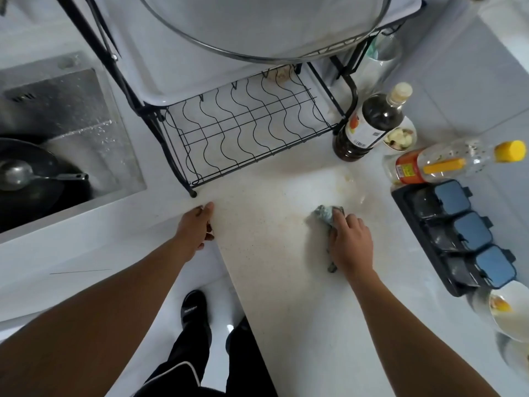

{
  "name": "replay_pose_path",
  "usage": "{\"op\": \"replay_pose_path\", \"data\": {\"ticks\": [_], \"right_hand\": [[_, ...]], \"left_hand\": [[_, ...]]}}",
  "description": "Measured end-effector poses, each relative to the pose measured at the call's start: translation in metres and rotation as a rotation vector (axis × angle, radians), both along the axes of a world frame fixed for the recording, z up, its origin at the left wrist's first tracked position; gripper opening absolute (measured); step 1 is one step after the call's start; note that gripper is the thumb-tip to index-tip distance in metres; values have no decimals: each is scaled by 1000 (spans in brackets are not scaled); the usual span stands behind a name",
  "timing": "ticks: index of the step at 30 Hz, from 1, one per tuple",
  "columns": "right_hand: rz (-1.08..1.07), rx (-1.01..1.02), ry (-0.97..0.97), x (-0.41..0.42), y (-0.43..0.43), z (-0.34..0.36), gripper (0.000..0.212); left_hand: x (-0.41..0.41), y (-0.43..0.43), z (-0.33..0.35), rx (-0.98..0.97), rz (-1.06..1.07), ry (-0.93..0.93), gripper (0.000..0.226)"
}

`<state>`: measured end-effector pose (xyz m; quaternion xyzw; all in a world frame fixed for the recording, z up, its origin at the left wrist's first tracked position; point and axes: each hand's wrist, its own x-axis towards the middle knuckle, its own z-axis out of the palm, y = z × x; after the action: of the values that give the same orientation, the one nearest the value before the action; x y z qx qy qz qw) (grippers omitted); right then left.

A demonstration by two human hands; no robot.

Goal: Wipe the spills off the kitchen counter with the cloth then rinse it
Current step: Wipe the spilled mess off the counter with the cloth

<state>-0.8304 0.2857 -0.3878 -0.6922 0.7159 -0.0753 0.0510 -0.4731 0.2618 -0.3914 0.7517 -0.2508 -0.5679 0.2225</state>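
The right hand (350, 242) lies palm-down on the kitchen counter (274, 282), forearm extended forward from the lower right. Its fingers point up-left and press flat on a crumpled blue-grey cloth (326, 214); the cloth bunches out ahead of the fingertips, and a dark tail of it trails from under the heel of the hand. Whether the thumb curls round the cloth cannot be told.

The left hand (197, 224) rests at the counter's front-left edge, near the foot of the black wire dish rack (246, 133). The arm reaches in from the lower left. The fingers are loosely extended and hold nothing; the index fingertip points towards the rack foot.

Brownish spills (350, 181) mark the counter just beyond the cloth, between it and the dark sauce bottle (369, 124). A clear oil bottle (446, 164) with a yellow cap lies tilted to the right of the spills, above a dark condiment box (458, 233) with blue lids.

The sink (71, 133) sits at the far left, well apart from the cloth, and contains a dark wok (37, 179) with a ladle (17, 173) in it.
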Motion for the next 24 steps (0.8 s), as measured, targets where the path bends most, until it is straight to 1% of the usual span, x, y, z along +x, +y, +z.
{"op": "replay_pose_path", "data": {"ticks": [1, 2, 4, 5, 6, 8, 9, 10, 11, 13, 14, 15, 17, 18, 19, 21, 22, 23, 24], "right_hand": [[29, 1, 19, -6, -2, 1, 45], [-56, -3, 16, -9, -6, 2, 47], [-355, -17, -33, -5, -9, 1, 45], [-406, -19, -50, 4, -9, 1, 42], [-347, -24, -53, 16, -8, 1, 40], [-4, -29, -29, 29, -1, -3, 38], [136, -35, -5, 29, 1, -4, 39], [156, -36, 16, 27, 1, -3, 40], [48, -33, 9, 25, 0, -2, 39], [-285, -37, -55, 31, 1, -1, 34], [-327, -30, -71, 39, 3, -1, 32], [-250, -31, -68, 47, 4, -2, 31], [68, -55, -28, 53, 10, -3, 32], [125, -52, -2, 51, 10, -2, 34], [57, -30, 7, 47, 9, -1, 35], [-271, -29, -61, 50, 10, 1, 34], [-332, -22, -86, 57, 12, 1, 32], [-257, -26, -82, 65, 15, 0, 31], [-81, -31, -64, 72, 17, -1, 32]], "left_hand": [[0, -1, 1, 3, -13, -3, 43], [1, -3, 2, 8, -22, -8, 44], [2, -4, 3, 23, -36, -12, 46], [3, -4, 3, 27, -37, -6, 46], [3, -4, 2, 29, -37, 0, 46], [3, -3, 1, 28, -36, 9, 45], [3, -3, 1, 26, -39, 9, 44], [3, -3, 1, 21, -45, 8, 44], [4, -4, 1, 18, -53, 4, 44], [5, -5, 1, 18, -70, -3, 45], [6, -5, 0, 18, -78, -2, 46], [6, -4, 0, 16, -85, -3, 46], [6, -4, -1, 6, -98, -17, 46], [6, -4, -2, 2, -105, -23, 46], [6, -5, -2, -4, -111, -24, 46], [7, -4, -3, -7, -122, -20, 46], [8, -4, -3, -7, -126, -16, 46], [8, -4, -3, -8, -129, -12, 46], [8, -4, -4, -10, -133, -10, 46]]}}
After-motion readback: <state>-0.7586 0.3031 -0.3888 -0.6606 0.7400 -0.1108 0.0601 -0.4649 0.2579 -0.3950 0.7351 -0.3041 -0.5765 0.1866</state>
